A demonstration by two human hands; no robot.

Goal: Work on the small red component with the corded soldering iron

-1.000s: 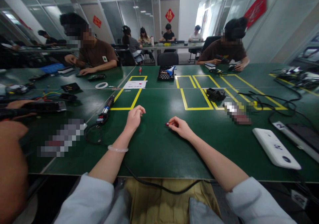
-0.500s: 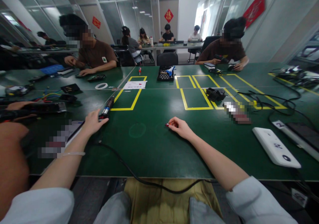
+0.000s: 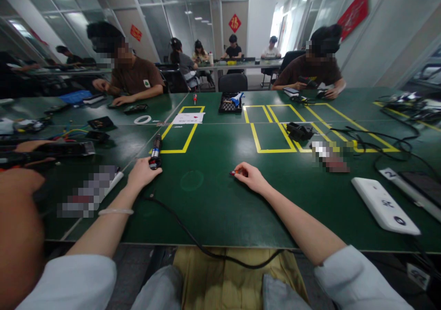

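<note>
My left hand is closed around the near end of a black electric screwdriver with a silver and blue band, which lies slanting away from me at the table. My right hand is pinched on a small red piece just above the green table; its exact kind is too small to make out. Below the left hand is the end of a black cable that runs over the table edge.
Yellow tape frames mark the green table. A black bit box, a paper sheet and a small red screwdriver lie farther back. On the right are a black bracket and a white power bank. Other people sit around.
My left hand has moved slightly right with the electric screwdriver, whose far end has swung more upright in view. The right hand stays nearly still with the small red piece.
</note>
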